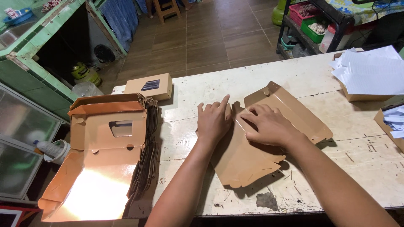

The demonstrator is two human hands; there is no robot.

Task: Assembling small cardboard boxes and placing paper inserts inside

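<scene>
Flat under both fingers (223, 105), cardboard blank (252, 164)

A single head-worn camera looks steeply down and forward from above the near edge of a worn white table (294, 75). It sits close: both forearms enter from the bottom edge, and the left hand (213, 120) and right hand (269, 125) lie near frame centre. The far field takes in brown floor tiles (202, 38) (top of frame) and a green counter (38, 46) at upper left.
</scene>
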